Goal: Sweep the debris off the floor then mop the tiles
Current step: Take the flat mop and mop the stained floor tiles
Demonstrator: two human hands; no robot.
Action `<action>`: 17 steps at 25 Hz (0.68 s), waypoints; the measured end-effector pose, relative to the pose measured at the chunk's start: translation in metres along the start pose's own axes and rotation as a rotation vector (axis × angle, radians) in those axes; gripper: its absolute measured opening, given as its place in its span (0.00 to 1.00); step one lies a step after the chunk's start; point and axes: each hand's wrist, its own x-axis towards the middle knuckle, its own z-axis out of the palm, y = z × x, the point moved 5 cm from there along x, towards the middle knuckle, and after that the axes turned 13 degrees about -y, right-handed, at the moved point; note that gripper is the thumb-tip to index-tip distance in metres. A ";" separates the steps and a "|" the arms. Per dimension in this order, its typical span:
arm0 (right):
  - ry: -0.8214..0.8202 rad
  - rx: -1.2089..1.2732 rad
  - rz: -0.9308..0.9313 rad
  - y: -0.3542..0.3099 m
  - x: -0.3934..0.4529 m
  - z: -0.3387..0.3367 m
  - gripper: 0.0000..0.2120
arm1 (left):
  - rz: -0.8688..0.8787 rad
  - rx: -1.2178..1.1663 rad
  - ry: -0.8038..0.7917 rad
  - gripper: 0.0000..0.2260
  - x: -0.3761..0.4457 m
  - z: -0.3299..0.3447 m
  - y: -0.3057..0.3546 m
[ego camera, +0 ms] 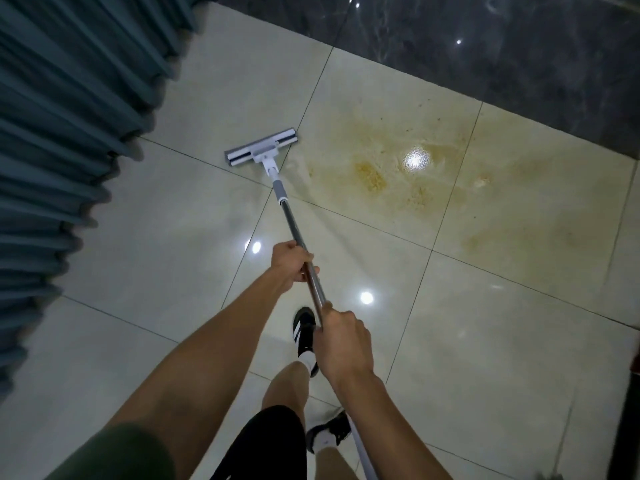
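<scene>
We see teal curtain point(69, 140) far left. Mop head point(261, 148) flat on tiles point(180, 258), just left of yellow stain point(391, 168). Our left hand point(289, 265) wraps mop handle point(294, 230); right hand point(343, 344) grips it nearer, lower.

We take this for an indoor room, most likely in a home, though we cannot tell which room. We see a floor of large glossy cream tiles point(485, 323) with thin dark grout lines, mirroring round ceiling lights. Along the floor's left edge, pleated teal curtains point(62, 133) hang down to the tiles. At the far edge the cream tiles meet a band of polished dark marble-like stone point(485, 57). A yellowish stain point(388, 168) marks the tiles near that band.
</scene>
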 end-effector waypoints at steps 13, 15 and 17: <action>-0.114 0.555 -0.062 0.114 -0.091 0.133 0.11 | 0.053 0.135 -0.014 0.21 -0.054 0.035 -0.131; -0.148 0.516 -0.050 0.131 -0.113 0.155 0.10 | 0.036 0.112 -0.011 0.23 -0.067 0.045 -0.162; -0.138 0.471 -0.025 0.146 -0.139 0.175 0.11 | 0.022 0.097 -0.027 0.23 -0.085 0.060 -0.197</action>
